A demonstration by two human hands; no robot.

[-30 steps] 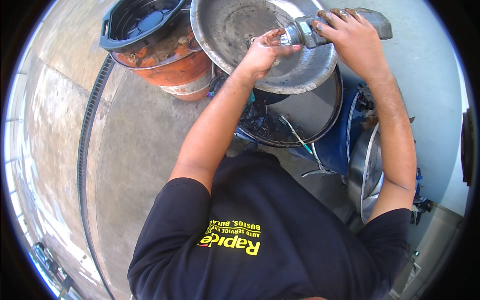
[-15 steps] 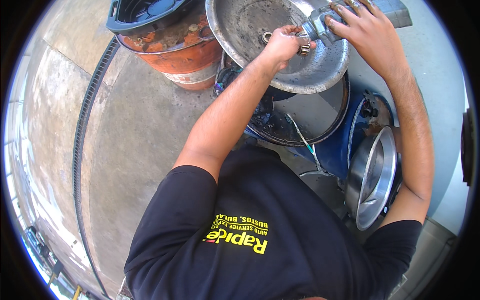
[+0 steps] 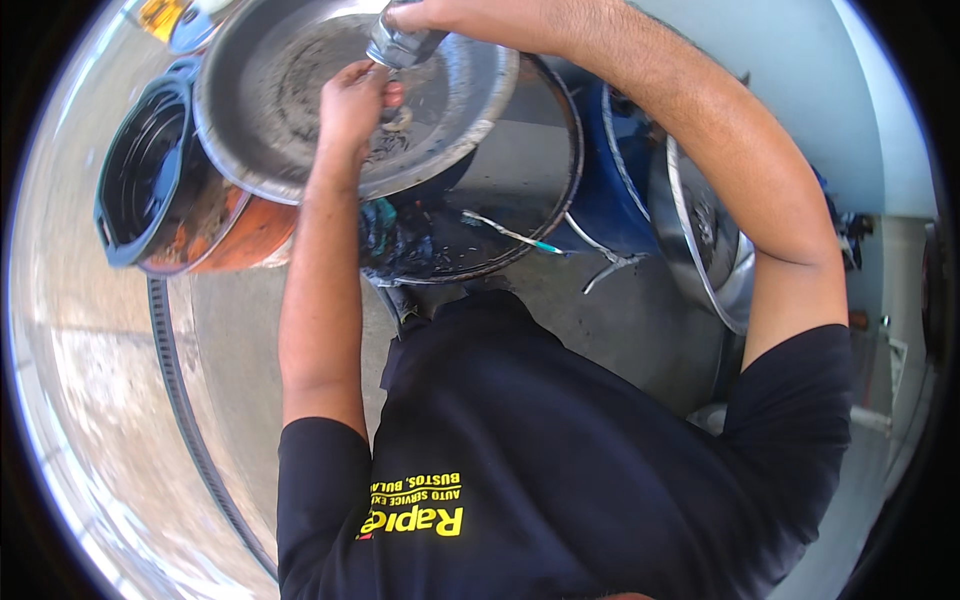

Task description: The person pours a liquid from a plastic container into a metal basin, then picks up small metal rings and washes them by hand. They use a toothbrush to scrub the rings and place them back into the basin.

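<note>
Over a wide dented metal basin (image 3: 265, 110), my left hand (image 3: 348, 108) is closed with its fingers bent around a roller bearing, which is mostly hidden from this side. My right hand (image 3: 432, 14), partly cut off by the top edge, grips a grey plastic bottle (image 3: 408, 48). The bottle is tipped, its neck down by my left fingertips. Dark grime and wet streaks cover the basin floor.
The basin rests on an open drum (image 3: 540, 150) with a toothbrush-like brush (image 3: 515, 236) across its top. An orange drum (image 3: 262, 238) bearing a black drain pan (image 3: 112, 222) stands left. Metal bowls (image 3: 690, 225) lean at right near a blue drum (image 3: 632, 160). A floor grating (image 3: 185, 400) runs at left.
My view has swung right, so basin, drums and hands sit farther left. The bottle has tipped more steeply, its neck lower over my left hand. The bearing, plain before, is now mostly hidden.
</note>
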